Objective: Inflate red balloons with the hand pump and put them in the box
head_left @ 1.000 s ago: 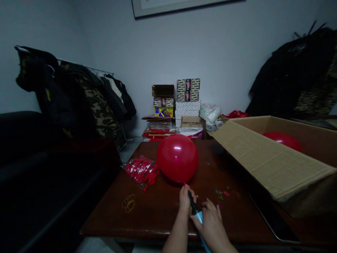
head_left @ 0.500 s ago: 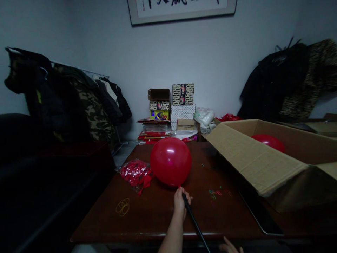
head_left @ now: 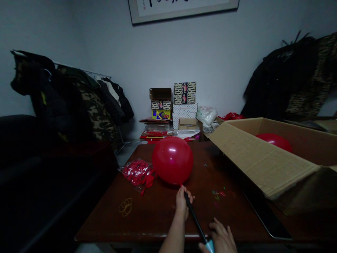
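Left hand closed on black pump at red balloon neck; right hand back at blue handle, grip unclear.

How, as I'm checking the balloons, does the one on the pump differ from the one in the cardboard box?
The balloon on the pump has its neck at the tip of the hand pump, held in the left hand; the balloon in the box touches no hand. The first shows whole; the second is partly hidden behind the cardboard box flap. Both are red and inflated.
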Demonstrator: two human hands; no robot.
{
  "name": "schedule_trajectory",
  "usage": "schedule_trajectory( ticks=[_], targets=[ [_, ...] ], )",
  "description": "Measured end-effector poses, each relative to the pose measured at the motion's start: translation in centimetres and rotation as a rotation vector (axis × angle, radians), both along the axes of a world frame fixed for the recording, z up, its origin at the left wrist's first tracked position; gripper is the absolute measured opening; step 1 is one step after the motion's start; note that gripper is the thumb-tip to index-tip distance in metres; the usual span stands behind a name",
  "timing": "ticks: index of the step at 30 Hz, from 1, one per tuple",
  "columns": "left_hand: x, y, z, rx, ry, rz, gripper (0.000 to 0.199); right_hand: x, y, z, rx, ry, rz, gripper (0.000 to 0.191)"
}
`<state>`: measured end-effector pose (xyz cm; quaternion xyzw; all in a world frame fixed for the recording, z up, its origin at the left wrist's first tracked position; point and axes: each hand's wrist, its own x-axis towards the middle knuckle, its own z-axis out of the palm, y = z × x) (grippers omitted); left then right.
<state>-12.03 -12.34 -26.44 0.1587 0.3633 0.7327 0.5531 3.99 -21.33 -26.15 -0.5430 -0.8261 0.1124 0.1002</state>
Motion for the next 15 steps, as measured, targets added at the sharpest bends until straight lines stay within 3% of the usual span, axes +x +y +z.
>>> schedule_trajectory(
  ticks=[6,15],
  targets=[
    [0.1,0.3,0.1,-0.007,-0.017,-0.002,0.043,-2.3,1.8,3.3,-0.049,0.068,0.016,0.049],
    [-0.2,0.5,-0.1,-0.021,0.030,-0.010,0.046,-5.7,4.7,4.1,-0.020,0.104,-0.030,0.046]
  ],
)
